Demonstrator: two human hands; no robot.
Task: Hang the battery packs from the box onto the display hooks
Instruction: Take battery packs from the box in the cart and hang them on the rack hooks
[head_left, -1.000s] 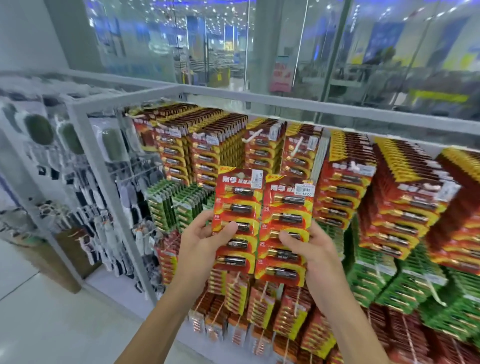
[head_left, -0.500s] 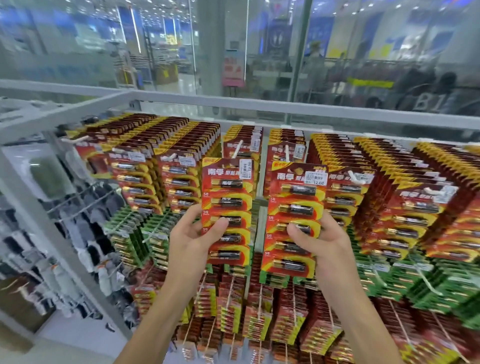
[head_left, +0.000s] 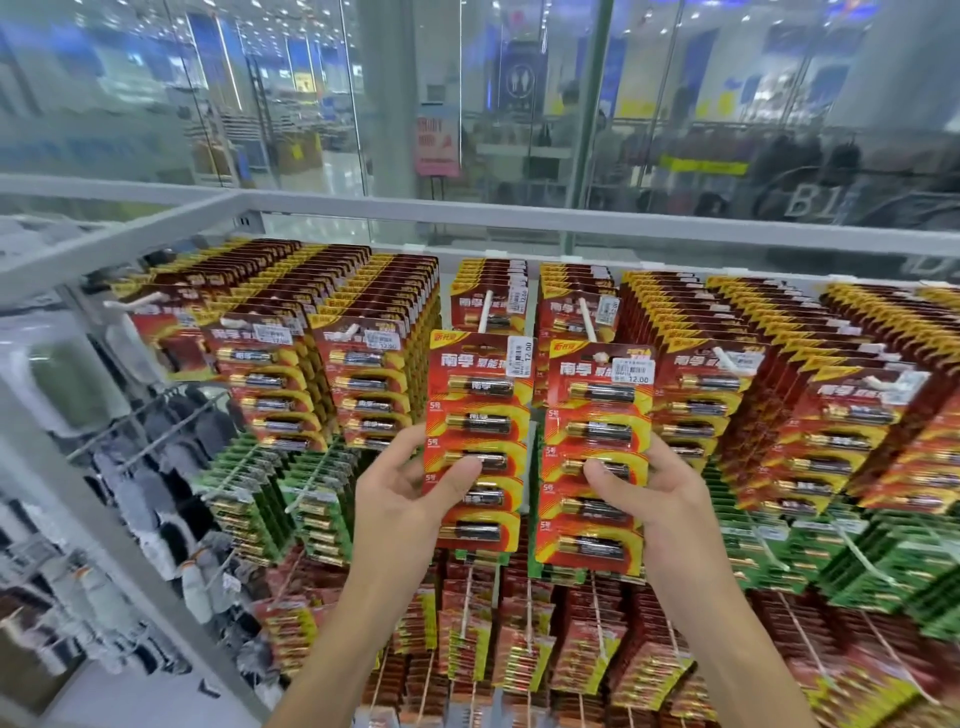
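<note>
My left hand (head_left: 402, 493) grips a red and yellow battery pack (head_left: 480, 415) by its lower left side, thumb across the front. My right hand (head_left: 660, 493) grips a second battery pack (head_left: 597, 415) of the same kind by its lower right side. Both packs stand upright, side by side, just below two white display hooks (head_left: 487, 310), (head_left: 586, 312) in the top row. Those two hooks carry only a few packs, so their tips stick out bare. The box is out of view.
Full hooks of red packs (head_left: 374, 332) flank the two hooks on both sides. Rows of green packs (head_left: 852, 551) and more red packs (head_left: 519, 644) hang lower down. A white rack frame (head_left: 519, 221) runs across the top, with glass behind. Other goods hang at the left.
Both hands have carried the packs up and toward the rack. The packs now sit directly under the two sparse hooks, and the view has shifted right and closer.
</note>
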